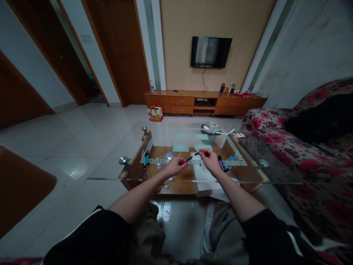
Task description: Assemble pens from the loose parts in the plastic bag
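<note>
Above the glass table, my left hand pinches a slim pen, with a bit of red at the fingers and a black end pointing right. Facing it, my right hand is closed on a short black piece that looks like a pen cap. A small gap separates the two parts. Several blue and black pens lie left of my left hand. Beside my right wrist is another group of black, blue and red pens. My fingers hide part of both held pieces.
The glass tabletop has exposed edges and metal fittings. Clear plastic bags lie near my left hand. A white box shows beneath my right forearm. A waste basket stands past the table; a floral sofa is at right.
</note>
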### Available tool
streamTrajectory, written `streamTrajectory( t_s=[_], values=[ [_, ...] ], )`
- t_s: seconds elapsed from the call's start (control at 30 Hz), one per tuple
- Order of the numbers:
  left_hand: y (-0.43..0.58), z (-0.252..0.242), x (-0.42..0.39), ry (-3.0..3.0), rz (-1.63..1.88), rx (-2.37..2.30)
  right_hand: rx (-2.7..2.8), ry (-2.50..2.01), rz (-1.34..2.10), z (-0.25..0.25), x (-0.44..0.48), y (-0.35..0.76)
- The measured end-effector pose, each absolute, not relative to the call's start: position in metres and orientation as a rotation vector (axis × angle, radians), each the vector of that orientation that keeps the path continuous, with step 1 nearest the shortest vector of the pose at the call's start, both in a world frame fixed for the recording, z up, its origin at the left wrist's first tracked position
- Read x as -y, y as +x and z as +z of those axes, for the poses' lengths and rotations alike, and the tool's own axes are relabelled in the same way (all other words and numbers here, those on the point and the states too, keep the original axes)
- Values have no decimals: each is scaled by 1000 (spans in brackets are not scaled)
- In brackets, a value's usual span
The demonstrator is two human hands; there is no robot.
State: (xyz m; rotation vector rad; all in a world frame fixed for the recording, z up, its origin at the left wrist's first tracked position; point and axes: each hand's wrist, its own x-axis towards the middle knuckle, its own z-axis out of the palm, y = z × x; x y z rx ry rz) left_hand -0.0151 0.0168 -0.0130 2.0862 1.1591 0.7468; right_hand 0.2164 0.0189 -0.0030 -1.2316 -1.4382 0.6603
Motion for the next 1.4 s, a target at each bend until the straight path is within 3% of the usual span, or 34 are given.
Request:
streamTrajectory(
  t_s=[1.4],
  values=[
    [-13, -9, -13, 2089, 785, -1086, 1568, -1118, 998, -15, -14, 204]
  ],
)
